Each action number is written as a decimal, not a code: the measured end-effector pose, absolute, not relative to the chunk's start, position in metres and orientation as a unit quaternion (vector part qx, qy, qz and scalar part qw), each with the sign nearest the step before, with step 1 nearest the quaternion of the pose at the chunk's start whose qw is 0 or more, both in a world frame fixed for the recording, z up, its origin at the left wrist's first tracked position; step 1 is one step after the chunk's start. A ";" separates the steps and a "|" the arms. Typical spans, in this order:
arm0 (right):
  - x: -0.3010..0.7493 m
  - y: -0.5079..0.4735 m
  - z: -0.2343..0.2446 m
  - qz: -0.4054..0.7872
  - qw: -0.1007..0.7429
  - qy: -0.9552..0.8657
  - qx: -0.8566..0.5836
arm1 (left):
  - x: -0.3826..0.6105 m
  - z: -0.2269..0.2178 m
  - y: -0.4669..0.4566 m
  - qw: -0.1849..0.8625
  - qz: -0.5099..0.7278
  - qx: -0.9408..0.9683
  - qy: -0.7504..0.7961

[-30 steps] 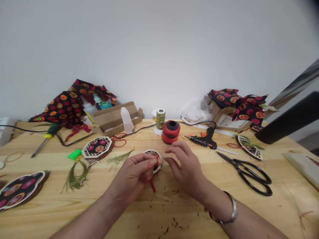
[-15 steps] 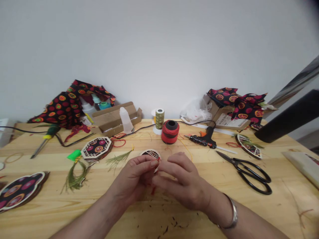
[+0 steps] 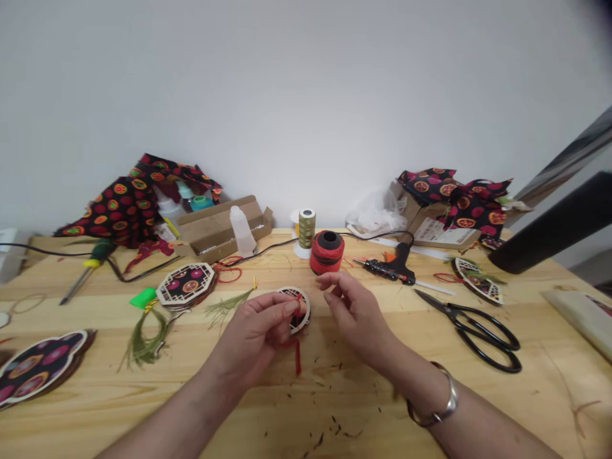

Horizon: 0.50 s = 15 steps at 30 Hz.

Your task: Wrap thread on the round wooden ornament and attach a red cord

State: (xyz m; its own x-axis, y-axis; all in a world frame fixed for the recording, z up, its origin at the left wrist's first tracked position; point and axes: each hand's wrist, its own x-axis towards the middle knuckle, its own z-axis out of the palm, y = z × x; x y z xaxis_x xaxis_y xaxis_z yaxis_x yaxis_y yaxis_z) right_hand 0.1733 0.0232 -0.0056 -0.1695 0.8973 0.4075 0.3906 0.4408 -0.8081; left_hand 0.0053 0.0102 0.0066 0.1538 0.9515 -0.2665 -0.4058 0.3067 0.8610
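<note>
My left hand (image 3: pixel 255 335) is closed on a small round lattice ornament (image 3: pixel 299 307) with black patterned fabric, pinching it by thumb and fingers just above the wooden table (image 3: pixel 191 395). A red tassel (image 3: pixel 297 356) hangs from under the ornament. My right hand (image 3: pixel 351 312) hovers just right of the ornament, fingers curled with thumb and forefinger pinched together near its top; a thin thread may run between them, too fine to make out. A red thread spool (image 3: pixel 327 252) stands just behind the hands.
Black scissors (image 3: pixel 478 331) and a black glue gun (image 3: pixel 389 268) lie to the right. An olive thread spool (image 3: pixel 306 228), a cardboard box (image 3: pixel 217 228), bottles and patterned fabric (image 3: pixel 129 201) sit at the back. Finished ornaments (image 3: pixel 185 285) and green tassels (image 3: pixel 143 341) lie left.
My right hand came in against the ornament half a second ago, then drew back up and to the right. The red tassel now shows below the ornament. My left hand has stayed put.
</note>
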 end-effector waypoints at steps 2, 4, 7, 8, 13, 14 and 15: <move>0.172 0.022 -0.010 0.270 0.449 -0.720 -0.454 | 0.006 0.008 0.009 0.677 0.499 0.332 0.427; 0.171 0.019 -0.011 0.186 0.471 -0.745 -0.434 | 0.007 0.009 0.007 0.686 0.492 0.332 0.422; 0.174 0.015 -0.007 0.010 0.499 -0.799 -0.337 | 0.007 0.007 0.006 0.729 0.465 0.304 0.399; 0.176 0.015 -0.005 -0.030 0.489 -0.818 -0.302 | 0.007 0.006 0.006 0.743 0.458 0.293 0.392; 0.183 0.013 0.007 -0.119 0.411 -0.876 -0.223 | 0.007 0.004 0.005 0.754 0.441 0.268 0.406; 0.182 0.013 0.007 -0.126 0.402 -0.881 -0.216 | 0.007 0.004 0.005 0.751 0.442 0.266 0.413; 0.182 0.013 0.007 -0.132 0.389 -0.887 -0.211 | 0.007 0.004 0.005 0.747 0.444 0.263 0.419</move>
